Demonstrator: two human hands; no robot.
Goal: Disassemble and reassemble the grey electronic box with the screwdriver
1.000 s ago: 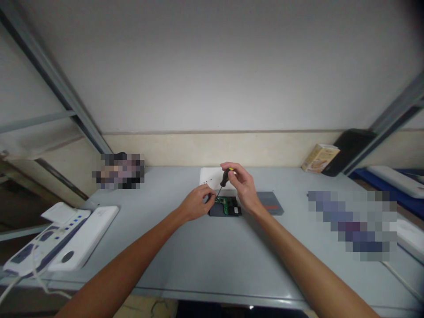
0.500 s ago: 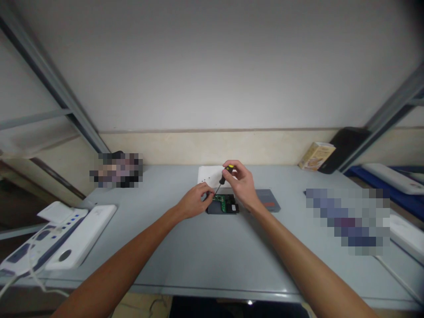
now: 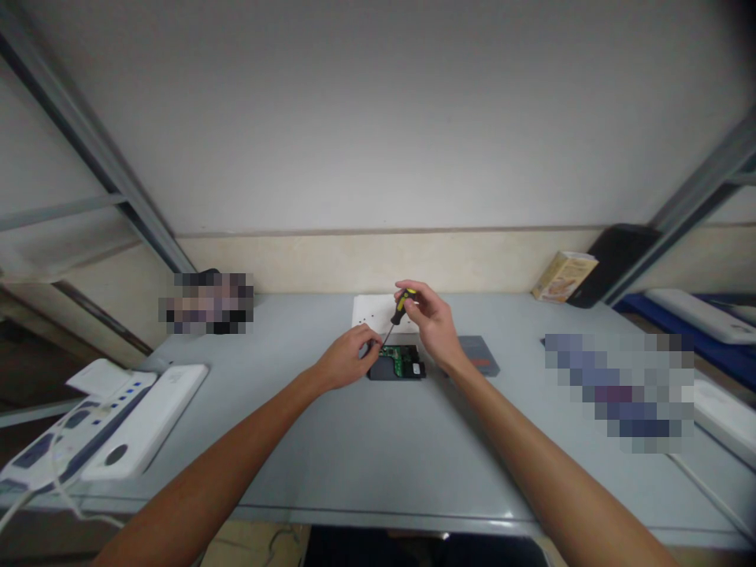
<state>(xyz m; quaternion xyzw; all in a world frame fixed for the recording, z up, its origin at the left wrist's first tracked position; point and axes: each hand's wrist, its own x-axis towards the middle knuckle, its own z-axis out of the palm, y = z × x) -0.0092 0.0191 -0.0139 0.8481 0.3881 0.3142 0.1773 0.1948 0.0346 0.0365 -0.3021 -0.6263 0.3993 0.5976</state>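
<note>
A black-and-yellow screwdriver (image 3: 398, 311) is gripped by its handle in my right hand (image 3: 434, 323). Tilted, its thin shaft points down and left to the upper left corner of an opened dark electronic device (image 3: 387, 368) with a green circuit board (image 3: 399, 361). At that corner my left hand (image 3: 348, 356) is closed in a pinch, thumb and forefinger beside the screwdriver tip. Whether the fingers hold the tip, a screw or the device's edge is too small to tell. A grey flat case (image 3: 477, 354) with a reddish mark lies beyond my right wrist.
Behind the device lies a white sheet (image 3: 366, 309) with several small dark dots, perhaps screws. A power strip (image 3: 76, 425) and a white slab (image 3: 147, 425) lie at the left. A yellow box (image 3: 564, 277) leans by a black object (image 3: 617, 264) at the back right. Blurred-out items flank the table.
The screwdriver handle has turned in my right hand, showing more yellow now. My left hand keeps its pinch at the device's corner. The whole view has shifted slightly.
</note>
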